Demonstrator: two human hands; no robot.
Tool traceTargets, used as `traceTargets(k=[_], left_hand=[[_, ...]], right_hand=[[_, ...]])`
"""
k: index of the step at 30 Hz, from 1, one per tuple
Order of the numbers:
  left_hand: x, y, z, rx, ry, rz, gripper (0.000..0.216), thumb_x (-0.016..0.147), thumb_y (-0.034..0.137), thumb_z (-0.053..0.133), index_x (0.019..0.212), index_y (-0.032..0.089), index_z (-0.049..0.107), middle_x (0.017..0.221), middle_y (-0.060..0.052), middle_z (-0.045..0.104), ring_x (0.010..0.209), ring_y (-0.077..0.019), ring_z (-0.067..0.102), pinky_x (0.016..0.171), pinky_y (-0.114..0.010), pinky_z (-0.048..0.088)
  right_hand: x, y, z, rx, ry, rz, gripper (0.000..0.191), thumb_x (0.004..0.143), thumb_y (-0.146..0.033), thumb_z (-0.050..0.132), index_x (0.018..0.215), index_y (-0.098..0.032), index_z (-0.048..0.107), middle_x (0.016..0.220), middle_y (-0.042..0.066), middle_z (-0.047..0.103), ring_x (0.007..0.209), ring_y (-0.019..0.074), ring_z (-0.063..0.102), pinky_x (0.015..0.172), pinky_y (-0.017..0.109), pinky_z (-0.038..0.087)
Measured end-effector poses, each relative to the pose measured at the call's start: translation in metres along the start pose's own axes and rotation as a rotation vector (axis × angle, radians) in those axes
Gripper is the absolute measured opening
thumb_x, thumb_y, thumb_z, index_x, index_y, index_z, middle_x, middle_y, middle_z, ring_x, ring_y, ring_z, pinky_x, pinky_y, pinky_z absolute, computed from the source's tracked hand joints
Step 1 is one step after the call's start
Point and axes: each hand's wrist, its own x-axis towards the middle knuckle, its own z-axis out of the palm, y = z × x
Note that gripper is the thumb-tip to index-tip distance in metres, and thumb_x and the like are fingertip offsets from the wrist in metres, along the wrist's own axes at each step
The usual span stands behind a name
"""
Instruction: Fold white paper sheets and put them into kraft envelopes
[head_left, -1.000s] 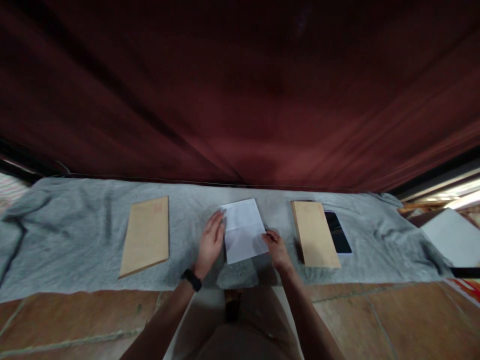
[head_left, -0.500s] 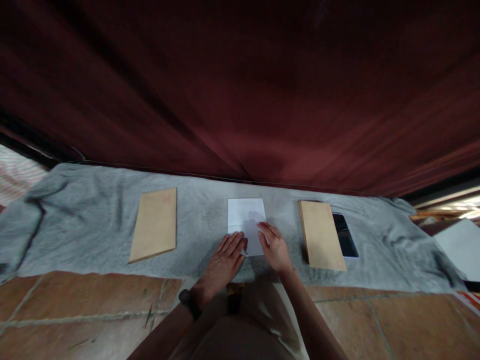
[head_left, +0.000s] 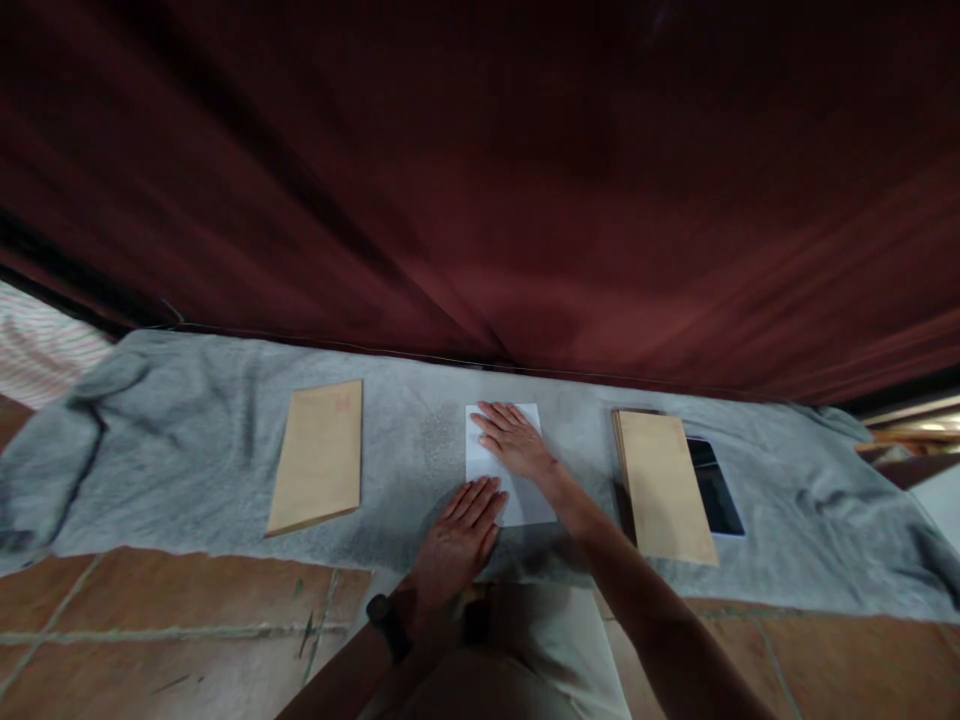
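A white sheet of paper (head_left: 529, 508) lies on the grey cloth in front of me, partly covered by both hands. My left hand (head_left: 459, 535) rests flat on its near left corner, fingers stretched out. Higher up, my right hand (head_left: 514, 440) lies across the paper's far part with the fingers extended. Neither hand grips anything. To the left is a brown envelope (head_left: 319, 455), flat on the cloth. On the right sits a stack of brown envelopes (head_left: 666, 485).
A dark-screened tablet or phone (head_left: 716, 487) lies partly under the envelope stack. The grey cloth (head_left: 405, 430) covers a long low surface. Behind it hangs a dark red curtain (head_left: 480, 230). Tiled floor (head_left: 187, 620) shows along the near edge.
My right hand has moved from the paper's right edge up and left onto its far part, now lying flat. My left hand stays at the near left corner. The view has shifted slightly.
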Motion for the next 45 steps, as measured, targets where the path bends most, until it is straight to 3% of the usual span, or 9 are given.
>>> traceTargets(k=[4,8,12,16,20,23,30,36,45], left_hand=[[0.0,0.0,0.0,-0.017,-0.001,0.003,0.046,0.101,0.026,0.047,0.147,0.023,0.051,0.155,-0.007,0.049,0.145,-0.0227,0.044,0.122,-0.046,0.036],[-0.004,-0.001,0.005,-0.07,0.019,-0.048,0.045,0.1,0.027,0.048,0.144,0.023,0.053,0.156,-0.008,0.048,0.145,-0.025,0.044,0.121,-0.048,0.038],[-0.01,-0.004,0.008,-0.255,0.117,-0.245,0.047,0.1,0.031,0.048,0.147,0.025,0.051,0.159,-0.01,0.043,0.143,-0.0254,0.046,0.115,-0.044,0.046],[-0.007,-0.007,0.007,-0.553,0.232,-0.522,0.046,0.098,0.031,0.05,0.144,0.028,0.053,0.148,-0.009,0.056,0.129,-0.0241,0.061,0.104,-0.042,0.055],[0.01,-0.013,0.009,-0.776,0.258,-0.694,0.047,0.088,0.028,0.06,0.135,0.022,0.061,0.123,-0.011,0.067,0.096,-0.0201,0.071,0.078,-0.034,0.063],[0.022,-0.016,0.013,-0.798,0.29,-0.743,0.051,0.082,0.024,0.064,0.133,0.021,0.062,0.105,-0.007,0.07,0.084,-0.0181,0.069,0.074,-0.032,0.061],[0.032,-0.023,0.01,-0.821,0.282,-0.775,0.057,0.081,0.018,0.058,0.139,0.018,0.057,0.088,-0.002,0.072,0.077,-0.0181,0.068,0.074,-0.034,0.058],[0.031,-0.048,-0.002,-0.898,0.104,-0.773,0.051,0.075,0.014,0.058,0.125,0.019,0.068,0.077,0.0,0.07,0.067,-0.0165,0.065,0.063,-0.029,0.054],[0.026,-0.031,0.002,-0.79,0.184,-0.751,0.043,0.081,0.018,0.059,0.123,0.019,0.068,0.08,-0.001,0.071,0.068,-0.0154,0.066,0.07,-0.03,0.056]], right_hand=[[0.016,0.006,-0.001,-0.007,0.026,0.093,0.048,0.106,-0.036,0.043,0.152,-0.026,0.044,0.163,0.003,0.035,0.152,0.0228,0.031,0.127,0.047,0.02],[0.011,0.009,-0.005,0.005,0.082,0.206,0.049,0.105,-0.034,0.043,0.153,-0.022,0.044,0.161,0.007,0.039,0.15,0.0239,0.033,0.125,0.049,0.022],[-0.028,0.014,-0.008,0.047,0.287,0.436,0.05,0.103,-0.027,0.041,0.151,-0.014,0.045,0.156,0.015,0.046,0.146,0.0265,0.04,0.121,0.05,0.031],[-0.086,0.004,0.003,0.132,0.465,0.601,0.05,0.103,-0.032,0.034,0.149,-0.015,0.046,0.151,0.016,0.051,0.14,0.0255,0.047,0.115,0.048,0.041],[-0.127,-0.029,0.023,0.064,0.436,0.529,0.049,0.104,-0.031,0.036,0.149,-0.015,0.046,0.151,0.017,0.052,0.145,0.0282,0.041,0.119,0.057,0.031],[-0.138,-0.05,0.03,0.015,0.423,0.499,0.051,0.104,-0.03,0.037,0.153,-0.016,0.041,0.152,0.016,0.05,0.146,0.0277,0.039,0.119,0.057,0.032],[-0.141,-0.062,0.025,0.042,0.433,0.479,0.051,0.104,-0.03,0.037,0.154,-0.022,0.039,0.157,0.014,0.044,0.147,0.0287,0.038,0.116,0.058,0.036],[-0.137,-0.073,0.019,0.055,0.42,0.462,0.049,0.104,-0.028,0.037,0.152,-0.018,0.043,0.16,0.013,0.039,0.151,0.0292,0.031,0.119,0.057,0.035],[-0.101,-0.089,0.012,0.007,0.292,0.404,0.049,0.104,-0.026,0.039,0.151,-0.016,0.046,0.163,0.011,0.036,0.152,0.0273,0.03,0.124,0.05,0.029]])
